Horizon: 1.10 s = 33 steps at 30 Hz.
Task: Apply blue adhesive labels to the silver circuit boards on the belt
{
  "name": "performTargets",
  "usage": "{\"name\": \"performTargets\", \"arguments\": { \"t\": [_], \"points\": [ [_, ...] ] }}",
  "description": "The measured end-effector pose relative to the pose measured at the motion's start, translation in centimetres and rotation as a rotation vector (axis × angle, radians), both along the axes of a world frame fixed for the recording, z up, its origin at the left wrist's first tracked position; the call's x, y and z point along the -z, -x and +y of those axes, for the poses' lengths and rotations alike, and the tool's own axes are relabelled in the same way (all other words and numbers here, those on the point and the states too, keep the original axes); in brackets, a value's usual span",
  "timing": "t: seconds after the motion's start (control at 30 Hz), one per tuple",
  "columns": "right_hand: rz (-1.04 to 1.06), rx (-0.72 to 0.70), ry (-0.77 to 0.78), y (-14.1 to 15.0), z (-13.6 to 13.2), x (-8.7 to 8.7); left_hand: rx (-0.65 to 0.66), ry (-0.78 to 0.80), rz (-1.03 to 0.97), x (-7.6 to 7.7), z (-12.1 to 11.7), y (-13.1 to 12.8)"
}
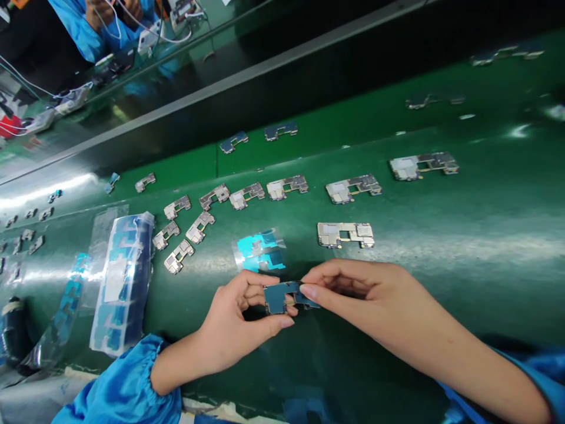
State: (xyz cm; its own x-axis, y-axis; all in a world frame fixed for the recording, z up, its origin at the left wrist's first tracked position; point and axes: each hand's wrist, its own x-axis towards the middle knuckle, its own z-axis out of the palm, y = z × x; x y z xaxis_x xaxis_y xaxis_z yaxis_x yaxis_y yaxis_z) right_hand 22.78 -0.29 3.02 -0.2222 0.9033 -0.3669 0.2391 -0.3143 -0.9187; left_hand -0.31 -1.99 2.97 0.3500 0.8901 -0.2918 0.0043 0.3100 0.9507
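Note:
Between my two hands, low over the green bench, is a small circuit board (276, 298) with a dark blue face turned up. My left hand (241, 315) grips its left part, thumb along the near edge and fingers behind. The thumb and forefinger of my right hand (353, 291) pinch at its right part, covering some of it. Just beyond lies a clear sheet with bright blue film cutouts (260, 250). A lone circuit board (345, 235) with its metal-shielded side up rests past my right hand.
Several more circuit boards (286, 186) lie in a loose row across the green bench (441, 259). A plastic-wrapped stack of blue film sheets (123, 282) is at left, beside a loose film strip (70, 294). Across the divider, a person in blue sleeves (83, 29) handles white cables.

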Motion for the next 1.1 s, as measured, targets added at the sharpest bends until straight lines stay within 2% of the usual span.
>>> {"name": "performTargets", "arguments": {
  "t": [0.6,0.83,1.1],
  "points": [
    [0.085,-0.001,0.013,-0.3,0.2,0.1,-0.025,0.022,-0.035,0.2,-0.1,-0.1],
    [0.023,0.030,0.015,-0.1,0.2,-0.2,0.000,0.032,-0.049,0.7,-0.1,0.1],
    [-0.026,-0.069,0.033,-1.4,0.2,0.3,0.008,0.086,-0.026,1.0,-0.3,0.1]
  ]
}}
